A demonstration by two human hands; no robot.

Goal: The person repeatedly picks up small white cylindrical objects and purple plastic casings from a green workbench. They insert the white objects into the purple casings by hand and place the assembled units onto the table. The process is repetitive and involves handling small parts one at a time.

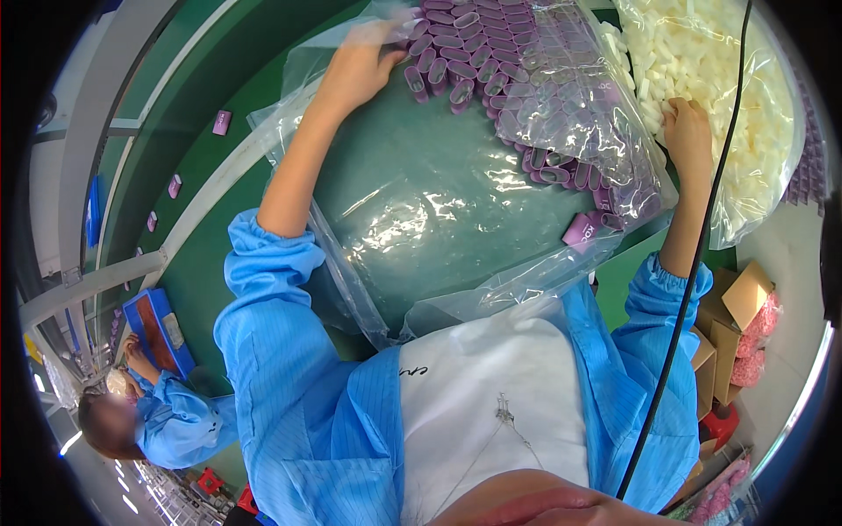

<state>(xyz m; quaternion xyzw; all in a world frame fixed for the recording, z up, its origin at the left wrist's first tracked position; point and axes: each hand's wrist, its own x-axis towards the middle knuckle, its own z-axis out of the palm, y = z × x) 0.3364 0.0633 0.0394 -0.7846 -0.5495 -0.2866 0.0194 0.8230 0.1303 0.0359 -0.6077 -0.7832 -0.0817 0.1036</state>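
My left hand [361, 63] reaches forward to the near edge of a heap of small purple oval sleeves [491, 53] lying on a large clear plastic bag [421, 202]; its fingers curl around a few of them, blurred. My right hand [687, 127] rests on a clear bag full of small white foam pieces [710, 61], fingers bent into the pile. Whether it holds a piece is hidden. A second clear bag [579, 114] covers part of the purple heap. One purple sleeve [581, 231] lies apart near the bag's front edge.
A green conveyor belt [197, 175] runs along the left with several purple pieces [221, 122] on it. Another person in a blue coat [167, 421] works at lower left beside a blue tray [158, 329]. Cardboard boxes [732, 324] and pink bags stand at right. A black cable [702, 254] hangs down.
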